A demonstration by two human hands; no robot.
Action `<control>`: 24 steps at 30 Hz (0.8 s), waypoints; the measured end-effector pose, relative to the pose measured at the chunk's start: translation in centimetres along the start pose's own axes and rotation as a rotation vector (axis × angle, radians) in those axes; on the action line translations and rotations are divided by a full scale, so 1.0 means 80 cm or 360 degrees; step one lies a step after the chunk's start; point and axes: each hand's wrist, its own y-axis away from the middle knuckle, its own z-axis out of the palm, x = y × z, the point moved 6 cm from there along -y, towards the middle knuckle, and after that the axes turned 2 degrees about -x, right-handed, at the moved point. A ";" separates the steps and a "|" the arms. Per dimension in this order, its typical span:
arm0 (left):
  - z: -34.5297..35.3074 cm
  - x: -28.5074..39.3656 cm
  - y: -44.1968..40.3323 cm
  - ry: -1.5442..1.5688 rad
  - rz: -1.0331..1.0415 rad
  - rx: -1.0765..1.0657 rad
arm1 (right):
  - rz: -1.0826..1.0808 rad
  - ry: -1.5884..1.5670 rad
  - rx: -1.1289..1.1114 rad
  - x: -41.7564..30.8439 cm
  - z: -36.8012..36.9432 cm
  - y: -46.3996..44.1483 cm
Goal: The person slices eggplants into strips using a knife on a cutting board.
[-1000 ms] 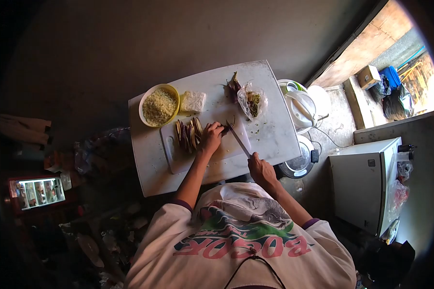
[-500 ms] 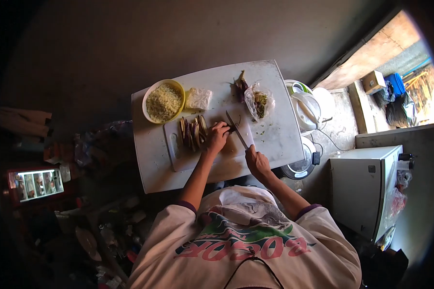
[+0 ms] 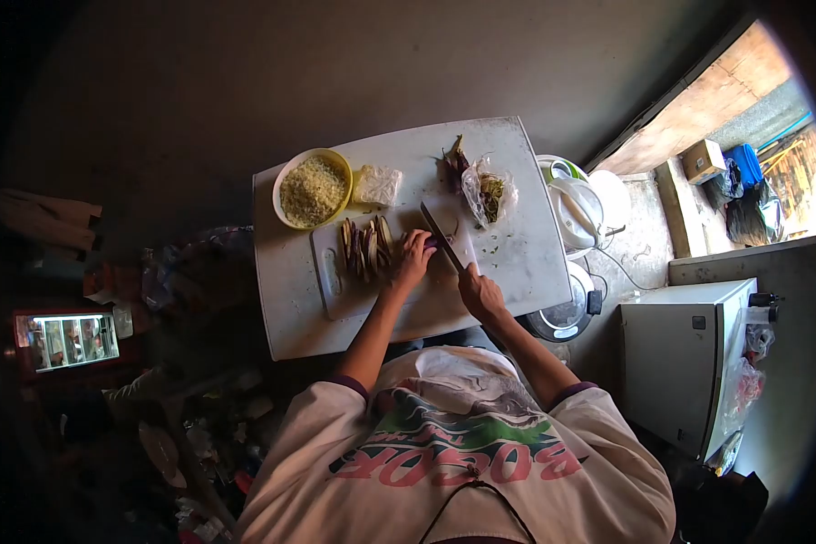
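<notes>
My right hand (image 3: 480, 294) is closed around the handle of a knife (image 3: 442, 237), its blade slanting up and left over the white cutting board (image 3: 332, 299). My left hand (image 3: 412, 257) presses a purple eggplant (image 3: 431, 242) on the board, just left of the blade. Its fingers are bent over the eggplant and hide most of it. Cut eggplant strips (image 3: 365, 247) with pale insides lie in a row to the left of that hand. A small stem-like scrap lies right of the blade.
On the table (image 3: 535, 272) stand a bowl (image 3: 347, 170) of pale grainy food, a wrapped white block (image 3: 378, 185), more whole eggplants (image 3: 455, 161) and a plastic bag (image 3: 491, 192) with green scraps. White appliances (image 3: 576, 210) stand beyond the right edge, a fridge (image 3: 669, 354) farther right.
The knife and right hand have shifted slightly left, bringing the blade close to my left fingers. More of the purple eggplant shows beside those fingers. The view has moved slightly.
</notes>
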 end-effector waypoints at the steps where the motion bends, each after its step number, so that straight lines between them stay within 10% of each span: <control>1: -0.004 0.003 0.001 0.0001 0.0015 -0.0004 | 0.0004 -0.0002 0.0015 0.000 -0.004 0.010; 10: -0.037 0.023 0.010 0.0289 0.0062 -0.0098 | 0.0078 -0.0095 -0.0050 -0.016 -0.026 0.027; 24: -0.029 -0.045 0.075 0.1241 -0.1276 0.0086 | 0.0033 0.0110 0.0127 -0.048 -0.005 0.009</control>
